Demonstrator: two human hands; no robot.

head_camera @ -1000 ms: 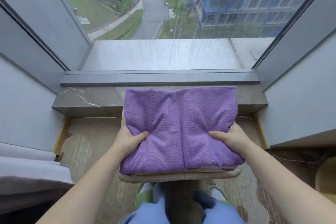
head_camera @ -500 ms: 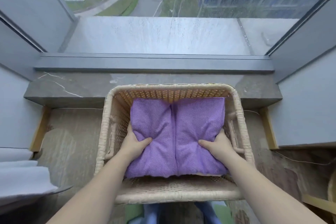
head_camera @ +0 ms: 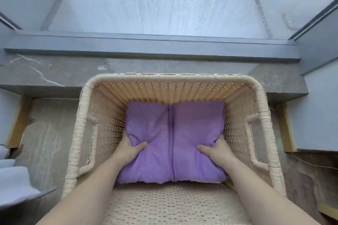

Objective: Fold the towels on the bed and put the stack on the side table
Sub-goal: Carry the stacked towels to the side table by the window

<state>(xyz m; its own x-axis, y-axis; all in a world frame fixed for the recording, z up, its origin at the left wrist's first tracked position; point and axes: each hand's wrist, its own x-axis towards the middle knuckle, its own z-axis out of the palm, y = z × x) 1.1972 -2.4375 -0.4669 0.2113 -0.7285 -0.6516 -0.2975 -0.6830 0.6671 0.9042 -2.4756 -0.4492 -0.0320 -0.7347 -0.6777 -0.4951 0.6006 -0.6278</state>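
— What are the hands doing?

— Both bare forearms reach in from the bottom edge. The left hand (head_camera: pixel 128 149) grips the near left part of a folded purple towel stack (head_camera: pixel 173 133), thumb pressed on top and fingers out of sight along its side. The right hand (head_camera: pixel 215 150) mirrors it on the near right, thumb on top.

— Where is the stack?

— Inside a pale woven basket (head_camera: pixel 172 76), down between its walls and closer to the far wall. A crease runs down the middle of the top towel. Whether the stack rests on the basket's bottom, I cannot tell.

— And around it?

— White bedding (head_camera: pixel 14 182) shows at the lower left edge. Patterned floor (head_camera: pixel 49 133) lies on either side of the basket. Behind the far rim runs a dark marbled stone ledge (head_camera: pixel 64 71). Beyond that, a rain-streaked window (head_camera: pixel 155 11) looks down on a road and grass.
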